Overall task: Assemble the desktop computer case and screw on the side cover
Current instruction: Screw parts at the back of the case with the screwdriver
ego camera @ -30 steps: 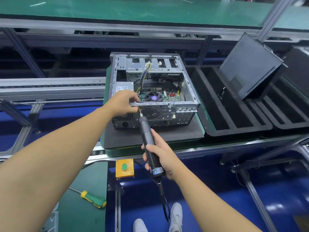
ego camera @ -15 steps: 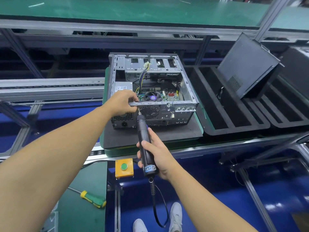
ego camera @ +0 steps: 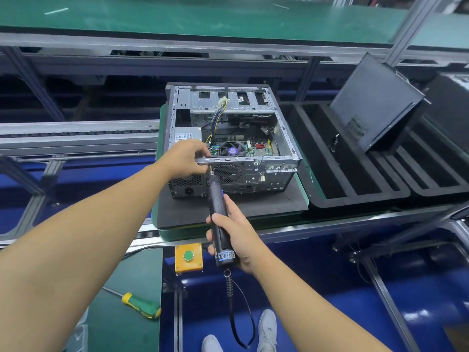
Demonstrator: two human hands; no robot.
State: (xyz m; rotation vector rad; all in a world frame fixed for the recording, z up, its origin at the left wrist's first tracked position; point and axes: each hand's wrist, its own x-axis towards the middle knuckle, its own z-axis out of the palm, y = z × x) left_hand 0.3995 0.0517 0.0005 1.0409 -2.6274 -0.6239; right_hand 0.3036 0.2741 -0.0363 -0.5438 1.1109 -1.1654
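Observation:
An open metal computer case (ego camera: 284,138) lies on its side on a black foam pad (ego camera: 266,204), with the motherboard, fan and cables showing inside. My left hand (ego camera: 186,156) grips the near top rail of the case, fingers curled over its edge. My right hand (ego camera: 233,240) holds a black electric screwdriver (ego camera: 219,219) upright. Its bit touches the case's rear panel just below the rail, beside my left fingers. A dark side cover (ego camera: 375,105) leans upright in the black slotted tray (ego camera: 355,184) to the right.
A yellow box with a green button (ego camera: 188,257) hangs below the conveyor edge. A green-and-yellow hand screwdriver (ego camera: 140,304) lies on the green mat at lower left. The screwdriver's cable (ego camera: 238,313) droops towards my shoes. A green shelf runs across the top.
The electric screwdriver and my right hand have shifted slightly left and closer to the case rail. My left hand keeps the same grip on the rail.

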